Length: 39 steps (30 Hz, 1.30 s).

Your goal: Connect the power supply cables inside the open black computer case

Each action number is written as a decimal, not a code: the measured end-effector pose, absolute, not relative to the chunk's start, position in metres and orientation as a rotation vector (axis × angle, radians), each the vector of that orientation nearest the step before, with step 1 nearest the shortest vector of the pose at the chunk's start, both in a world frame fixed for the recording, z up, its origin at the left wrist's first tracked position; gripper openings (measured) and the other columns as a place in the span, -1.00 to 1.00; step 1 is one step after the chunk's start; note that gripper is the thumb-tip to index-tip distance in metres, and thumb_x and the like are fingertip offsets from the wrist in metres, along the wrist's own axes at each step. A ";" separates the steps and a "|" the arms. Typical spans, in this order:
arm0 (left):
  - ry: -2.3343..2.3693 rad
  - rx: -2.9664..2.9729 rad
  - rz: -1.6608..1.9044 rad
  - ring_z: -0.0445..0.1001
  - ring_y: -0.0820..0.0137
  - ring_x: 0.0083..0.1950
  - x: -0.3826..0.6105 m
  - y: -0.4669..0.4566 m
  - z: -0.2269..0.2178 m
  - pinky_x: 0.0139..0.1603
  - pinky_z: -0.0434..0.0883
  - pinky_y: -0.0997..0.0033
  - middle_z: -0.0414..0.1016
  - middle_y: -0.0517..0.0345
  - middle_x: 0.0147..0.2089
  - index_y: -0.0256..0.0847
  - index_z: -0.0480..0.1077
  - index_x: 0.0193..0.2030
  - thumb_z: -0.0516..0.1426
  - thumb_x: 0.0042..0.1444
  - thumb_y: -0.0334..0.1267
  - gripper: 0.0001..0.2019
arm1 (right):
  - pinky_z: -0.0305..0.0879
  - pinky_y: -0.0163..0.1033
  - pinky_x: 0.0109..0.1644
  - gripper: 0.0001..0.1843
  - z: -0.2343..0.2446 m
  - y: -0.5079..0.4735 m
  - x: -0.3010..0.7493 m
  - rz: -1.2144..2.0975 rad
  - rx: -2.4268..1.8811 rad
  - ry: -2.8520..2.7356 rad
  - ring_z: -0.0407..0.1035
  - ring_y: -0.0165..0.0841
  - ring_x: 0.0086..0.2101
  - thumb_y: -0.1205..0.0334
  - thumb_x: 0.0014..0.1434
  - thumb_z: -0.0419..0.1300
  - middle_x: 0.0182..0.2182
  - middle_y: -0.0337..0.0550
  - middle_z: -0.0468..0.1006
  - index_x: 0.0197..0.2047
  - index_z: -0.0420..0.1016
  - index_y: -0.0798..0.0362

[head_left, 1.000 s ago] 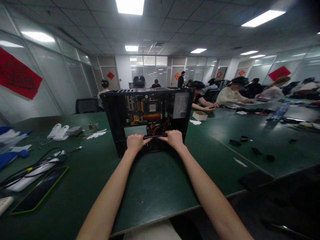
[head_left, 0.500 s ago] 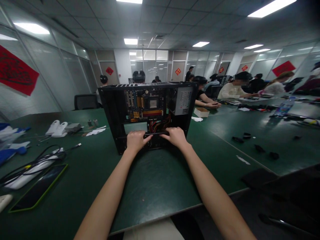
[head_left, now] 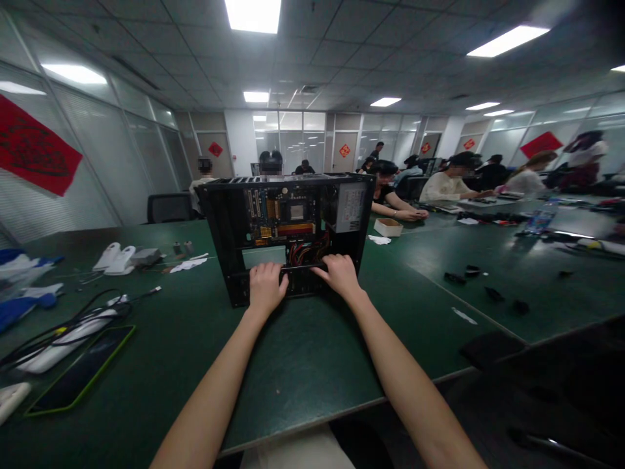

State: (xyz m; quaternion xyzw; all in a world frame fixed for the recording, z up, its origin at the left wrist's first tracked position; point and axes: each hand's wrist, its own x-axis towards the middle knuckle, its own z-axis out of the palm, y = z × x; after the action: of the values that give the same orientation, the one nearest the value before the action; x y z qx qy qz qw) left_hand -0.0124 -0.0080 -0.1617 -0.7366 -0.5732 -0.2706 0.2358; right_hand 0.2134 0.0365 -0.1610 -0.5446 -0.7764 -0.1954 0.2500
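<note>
Computer case (head_left: 293, 236) lengthwise across, open side nearest

No text legible: power-supply label (head_left: 349, 206) too small; red sign (head_left: 36, 146) bears dark, apparently Chinese characters, unreadable.

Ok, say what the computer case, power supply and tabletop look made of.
Computer case: probably thin metal, matte black, judging by its straight, sharp edges. Power supply: likely bare metal, given its dull grey sheen. Tabletop: smooth green, soft reflections; laminate or mat, unclear.
</note>
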 end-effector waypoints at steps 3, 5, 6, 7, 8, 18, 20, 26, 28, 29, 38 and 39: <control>-1.566 -2.024 -0.734 0.36 0.07 0.00 -0.013 -0.008 -0.162 0.07 0.20 0.06 0.50 -0.12 -0.04 -0.24 0.44 0.04 -0.04 0.30 -0.15 -0.66 | -0.02 -0.18 -0.16 -0.48 -0.162 0.038 0.213 -0.523 -1.442 -2.112 0.38 -0.22 -0.22 -0.22 0.32 0.04 -0.28 -0.02 0.59 -0.27 0.50 0.08; -1.562 -2.019 -0.734 0.36 0.08 0.00 -0.013 -0.008 -0.162 0.07 0.20 0.06 0.50 -0.11 -0.05 -0.24 0.43 0.04 -0.04 0.30 -0.16 -0.66 | -0.02 -0.19 -0.17 -0.48 -0.163 0.038 0.213 -0.527 -1.417 -2.101 0.38 -0.23 -0.22 -0.22 0.32 0.04 -0.29 -0.03 0.59 -0.29 0.50 0.08; -1.560 -2.016 -0.736 0.37 0.08 -0.01 -0.013 -0.008 -0.162 0.06 0.20 0.06 0.50 -0.11 -0.05 -0.24 0.43 0.03 -0.04 0.30 -0.16 -0.67 | -0.02 -0.19 -0.17 -0.47 -0.163 0.037 0.213 -0.529 -1.412 -2.098 0.38 -0.23 -0.23 -0.22 0.32 0.03 -0.29 -0.03 0.59 -0.29 0.50 0.09; -1.559 -2.015 -0.737 0.37 0.08 -0.01 -0.013 -0.009 -0.162 0.06 0.20 0.06 0.50 -0.10 -0.06 -0.24 0.43 0.03 -0.04 0.31 -0.16 -0.67 | -0.03 -0.19 -0.17 -0.47 -0.163 0.037 0.213 -0.529 -1.411 -2.097 0.37 -0.23 -0.23 -0.22 0.33 0.03 -0.29 -0.02 0.59 -0.30 0.50 0.09; -1.560 -2.012 -0.737 0.37 0.08 -0.01 -0.013 -0.009 -0.162 0.05 0.20 0.07 0.50 -0.10 -0.06 -0.23 0.43 0.02 -0.04 0.31 -0.16 -0.68 | -0.03 -0.19 -0.17 -0.47 -0.163 0.037 0.213 -0.529 -1.411 -2.098 0.37 -0.23 -0.23 -0.21 0.33 0.03 -0.29 -0.02 0.59 -0.30 0.50 0.09; -1.578 -2.024 -0.755 0.37 0.08 -0.01 -0.013 -0.010 -0.161 0.06 0.20 0.06 0.51 -0.12 -0.05 -0.23 0.44 0.02 -0.04 0.29 -0.17 -0.68 | -0.03 -0.19 -0.18 -0.47 -0.163 0.037 0.212 -0.520 -1.395 -2.097 0.38 -0.23 -0.24 -0.21 0.34 0.01 -0.29 -0.04 0.59 -0.30 0.50 0.07; -1.576 -2.026 -0.754 0.37 0.08 -0.02 -0.014 -0.010 -0.160 0.06 0.20 0.06 0.51 -0.11 -0.05 -0.23 0.44 0.01 -0.04 0.29 -0.17 -0.68 | -0.02 -0.19 -0.17 -0.48 -0.163 0.037 0.212 -0.510 -1.400 -2.102 0.38 -0.23 -0.22 -0.21 0.34 0.01 -0.28 -0.03 0.59 -0.28 0.51 0.07; -1.561 -2.020 -0.759 0.37 0.09 -0.03 -0.014 -0.010 -0.161 0.05 0.21 0.07 0.51 -0.11 -0.06 -0.23 0.44 0.00 -0.03 0.29 -0.18 -0.69 | 0.00 -0.19 -0.17 -0.54 -0.162 0.042 0.221 -0.559 -1.376 -2.157 0.39 -0.25 -0.24 -0.14 0.35 0.05 -0.30 -0.07 0.59 -0.29 0.48 0.08; -1.553 -2.021 -0.762 0.37 0.08 -0.03 -0.014 -0.009 -0.161 0.05 0.21 0.06 0.51 -0.11 -0.07 -0.24 0.44 0.00 -0.03 0.28 -0.19 -0.69 | 0.01 -0.19 -0.17 -0.55 -0.163 0.043 0.227 -0.571 -1.387 -2.157 0.39 -0.25 -0.24 -0.13 0.35 0.07 -0.30 -0.06 0.58 -0.30 0.48 0.09; -1.552 -2.022 -0.762 0.37 0.08 -0.02 -0.014 -0.009 -0.161 0.06 0.21 0.06 0.51 -0.11 -0.06 -0.24 0.44 0.01 -0.03 0.28 -0.19 -0.69 | 0.02 -0.19 -0.16 -0.55 -0.163 0.044 0.229 -0.573 -1.396 -2.149 0.40 -0.25 -0.24 -0.14 0.34 0.07 -0.29 -0.05 0.58 -0.30 0.48 0.09; -1.659 -1.910 -0.783 0.23 -0.05 0.28 -0.004 -0.017 -0.175 0.36 0.02 -0.14 0.37 -0.19 0.22 -0.22 0.37 0.21 0.02 0.24 -0.19 -0.58 | 0.04 -0.19 -0.19 -0.55 -0.164 0.042 0.229 -0.578 -1.456 -2.119 0.41 -0.23 -0.24 -0.14 0.33 0.08 -0.29 -0.02 0.59 -0.29 0.49 0.09; -1.680 -1.876 -0.789 0.11 -0.11 0.37 0.001 -0.019 -0.179 0.39 -0.06 -0.20 0.28 -0.20 0.31 -0.23 0.32 0.27 0.04 0.22 -0.20 -0.52 | 0.04 -0.19 -0.18 -0.55 -0.163 0.042 0.228 -0.575 -1.465 -2.122 0.41 -0.22 -0.23 -0.14 0.33 0.08 -0.28 -0.01 0.60 -0.29 0.49 0.09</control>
State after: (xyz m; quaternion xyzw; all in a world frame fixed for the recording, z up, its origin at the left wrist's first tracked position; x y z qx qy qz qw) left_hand 0.0005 -0.0193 -0.1794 -0.6886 -0.6167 -0.2896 0.2484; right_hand 0.2283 0.0418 -0.1635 -0.5374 -0.7782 -0.2108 0.2472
